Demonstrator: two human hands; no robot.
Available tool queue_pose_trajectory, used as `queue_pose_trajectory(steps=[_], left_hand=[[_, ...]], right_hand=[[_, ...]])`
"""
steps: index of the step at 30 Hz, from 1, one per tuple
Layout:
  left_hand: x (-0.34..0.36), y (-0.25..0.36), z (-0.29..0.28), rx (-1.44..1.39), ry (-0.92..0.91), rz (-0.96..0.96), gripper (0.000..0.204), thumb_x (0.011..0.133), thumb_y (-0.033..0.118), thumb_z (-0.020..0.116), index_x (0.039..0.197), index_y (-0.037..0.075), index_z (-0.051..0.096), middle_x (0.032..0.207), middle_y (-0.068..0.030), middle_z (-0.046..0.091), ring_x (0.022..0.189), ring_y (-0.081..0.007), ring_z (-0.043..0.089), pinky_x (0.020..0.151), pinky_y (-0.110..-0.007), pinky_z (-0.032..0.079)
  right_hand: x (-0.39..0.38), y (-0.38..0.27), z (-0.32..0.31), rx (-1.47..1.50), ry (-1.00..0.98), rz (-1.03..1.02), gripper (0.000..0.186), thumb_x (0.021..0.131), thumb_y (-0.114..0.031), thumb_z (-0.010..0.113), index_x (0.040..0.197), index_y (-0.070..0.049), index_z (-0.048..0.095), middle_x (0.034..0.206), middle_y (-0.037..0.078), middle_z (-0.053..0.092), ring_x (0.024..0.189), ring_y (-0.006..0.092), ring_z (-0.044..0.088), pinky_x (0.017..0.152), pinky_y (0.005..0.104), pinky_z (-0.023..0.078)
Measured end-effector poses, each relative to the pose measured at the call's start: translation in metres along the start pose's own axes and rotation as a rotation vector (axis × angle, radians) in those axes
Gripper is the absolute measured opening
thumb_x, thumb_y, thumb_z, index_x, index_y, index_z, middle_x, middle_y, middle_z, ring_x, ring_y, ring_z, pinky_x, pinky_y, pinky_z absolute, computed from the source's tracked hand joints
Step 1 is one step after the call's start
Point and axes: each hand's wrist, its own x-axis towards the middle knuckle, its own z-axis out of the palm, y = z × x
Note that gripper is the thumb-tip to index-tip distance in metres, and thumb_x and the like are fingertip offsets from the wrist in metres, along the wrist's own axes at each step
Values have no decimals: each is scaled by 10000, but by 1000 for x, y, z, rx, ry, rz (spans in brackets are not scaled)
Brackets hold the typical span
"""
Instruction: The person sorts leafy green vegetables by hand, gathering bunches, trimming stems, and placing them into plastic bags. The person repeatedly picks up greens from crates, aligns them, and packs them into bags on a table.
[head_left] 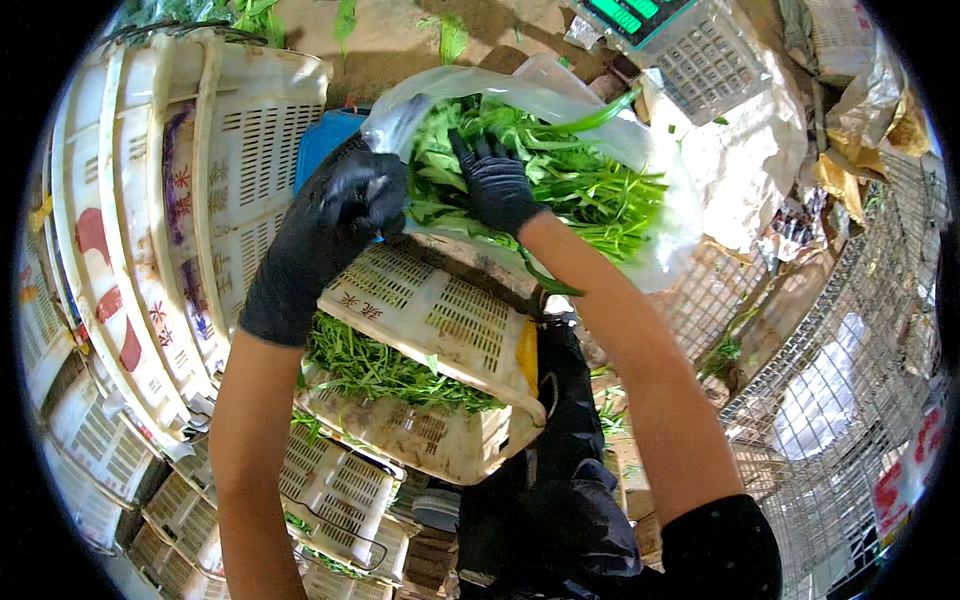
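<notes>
Head view shows long, glossy greens (610, 195), heaped inside a thin, wrinkled, translucent plastic bag (455, 82). The right hand (495, 185), black-gloved, lies upon the left part of the greens, its fingers extended and loose. The left hand (375, 195), also black-gloved, is curled at the bag's left side; whether it grips the film, one cannot tell. Nearer stands a stiff, slotted, off-white crate (430, 290).

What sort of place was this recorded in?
Probably a vegetable market stall or produce packing area: stacked white slatted crates, loose leafy greens in a clear bag, and a digital scale with a lit green display.
</notes>
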Motion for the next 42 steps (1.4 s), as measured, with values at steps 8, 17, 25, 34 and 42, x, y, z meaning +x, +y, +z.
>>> queue_pose_trajectory(steps=[8, 17, 25, 34, 42], left_hand=[[-8, 6, 6, 902, -43, 521, 241, 771, 151, 511, 971, 19, 488, 913, -96, 497, 817, -167, 481, 714, -275, 408], [-263, -13, 29, 522, 434, 204, 530, 734, 222, 578, 1194, 80, 358, 1032, -146, 510, 909, -231, 520, 774, -342, 410], [-643, -178, 110, 503, 828, -64, 471, 732, 231, 536, 1154, 65, 409, 942, -174, 545, 826, -302, 543, 720, -364, 429], [-882, -299, 165, -226, 1345, 13, 331, 731, 194, 560, 1030, 61, 510, 930, -123, 569, 837, -198, 557, 691, -278, 431], [-931, -329, 187, 93, 1350, -215, 346, 732, 159, 570, 1059, 69, 500, 985, -120, 550, 927, -221, 513, 800, -321, 386]], right_hand=[[-6, 29, 30, 140, -73, -272, 548, 651, -315, 554, 1113, -53, 417, 1115, 196, 417, 1039, 357, 384, 870, 506, 271], [-226, 22, -183, 253, -209, 211, 375, 739, -133, 559, 1070, 13, 462, 1091, 162, 479, 1032, 267, 442, 878, 338, 338], [-441, -220, -194, 667, -614, 440, 250, 787, -72, 431, 1026, -49, 500, 696, 0, 501, 609, 81, 446, 591, 195, 383], [-533, -476, -153, 485, -1134, 89, 325, 787, -157, 499, 1060, 17, 474, 1013, 110, 534, 943, 203, 478, 839, 282, 359], [-503, -640, -116, 328, -1058, -355, 349, 745, -130, 557, 1072, -31, 486, 1050, 109, 530, 989, 205, 490, 848, 307, 363]])
